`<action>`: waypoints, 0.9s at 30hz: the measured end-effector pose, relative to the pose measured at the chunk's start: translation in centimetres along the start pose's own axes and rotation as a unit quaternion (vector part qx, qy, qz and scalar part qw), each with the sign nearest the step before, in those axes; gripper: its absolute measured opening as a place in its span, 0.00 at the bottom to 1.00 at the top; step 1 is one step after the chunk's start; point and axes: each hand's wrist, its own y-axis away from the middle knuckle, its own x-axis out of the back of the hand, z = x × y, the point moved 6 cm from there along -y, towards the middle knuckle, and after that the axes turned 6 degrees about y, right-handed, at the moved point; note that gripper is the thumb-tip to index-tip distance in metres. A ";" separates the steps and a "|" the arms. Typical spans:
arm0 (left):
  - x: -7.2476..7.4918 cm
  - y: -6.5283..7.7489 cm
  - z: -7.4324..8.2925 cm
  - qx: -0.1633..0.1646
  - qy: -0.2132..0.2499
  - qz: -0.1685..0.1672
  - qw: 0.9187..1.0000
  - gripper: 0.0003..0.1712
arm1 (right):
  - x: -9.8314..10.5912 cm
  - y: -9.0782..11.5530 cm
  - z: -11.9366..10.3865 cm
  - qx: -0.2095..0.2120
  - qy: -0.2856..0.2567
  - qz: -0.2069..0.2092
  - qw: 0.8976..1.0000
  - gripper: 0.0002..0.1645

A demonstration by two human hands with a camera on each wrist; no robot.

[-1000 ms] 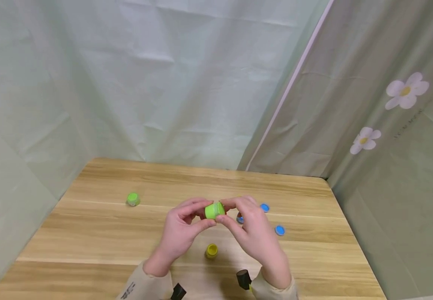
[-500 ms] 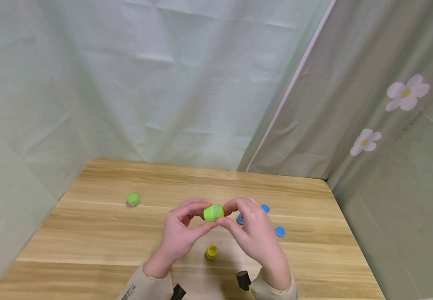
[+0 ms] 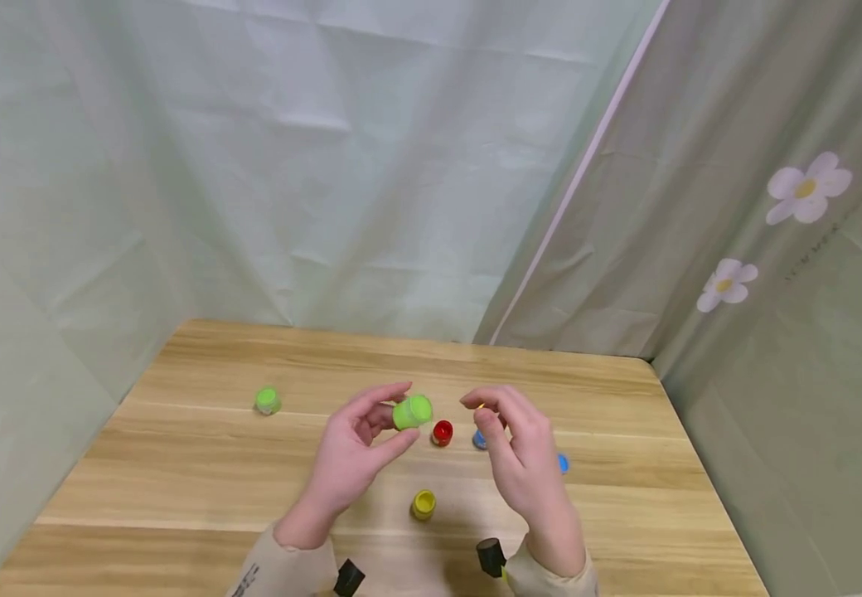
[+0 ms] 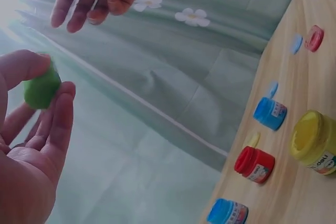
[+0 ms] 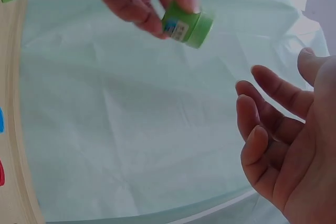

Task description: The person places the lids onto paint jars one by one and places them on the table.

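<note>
My left hand (image 3: 349, 456) pinches a small green paint jar (image 3: 413, 411) between thumb and fingers, above the table. Its lid end points toward the right in the head view, and a label shows on its side in the right wrist view. My right hand (image 3: 524, 473) is raised apart from the jar, its fingers loosely bent around nothing. Beneath the hands stand a yellow paint jar (image 3: 423, 505) and a red paint jar (image 3: 442, 433), both without lids. A blue paint jar (image 3: 480, 440) is partly hidden behind my right hand.
A second green jar (image 3: 268, 401) stands at the left of the wooden table (image 3: 192, 464). Past the right hand lies a blue lid (image 3: 564, 463). The left wrist view shows a red lid (image 4: 314, 38), a yellow lid (image 4: 254, 139) and another blue jar (image 4: 228, 212). Curtains hang behind.
My right hand has let go of the green jar and moved away to the right. The left hand keeps the jar, tilting it upward slightly. The red jar has come into sight.
</note>
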 end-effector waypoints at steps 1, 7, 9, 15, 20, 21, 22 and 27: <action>0.0 -0.1 -0.2 0.012 0.004 -0.005 1.000 0.31 | 0.0 0.0 0.0 0.001 -0.001 0.001 1.000 0.12; 0.4 -0.2 -0.7 0.051 -0.011 0.009 0.999 0.29 | 0.0 -0.1 0.2 -0.001 0.001 0.003 1.000 0.14; 1.1 -0.2 -1.0 0.067 -0.041 0.020 0.997 0.28 | 0.1 -0.1 0.3 -0.003 0.003 0.004 1.000 0.14; 5.2 -0.2 -2.6 0.114 -0.192 0.045 0.974 0.24 | 0.0 0.0 0.6 -0.009 0.012 0.001 1.000 0.12; 9.4 -0.6 -2.6 0.128 -0.321 0.054 0.937 0.24 | 0.2 -0.2 0.7 -0.015 0.014 0.001 1.000 0.11; 10.2 -0.7 -2.5 0.127 -0.345 0.054 0.928 0.24 | 0.3 -0.2 0.6 -0.015 0.014 0.003 1.000 0.10; 10.9 -0.8 -2.5 0.124 -0.366 0.055 0.921 0.24 | 0.3 -0.2 0.6 -0.014 0.014 0.005 1.000 0.10; 14.1 -1.4 -2.8 0.116 -0.452 0.055 0.883 0.25 | 0.5 -0.3 0.6 -0.011 0.018 0.005 1.000 0.10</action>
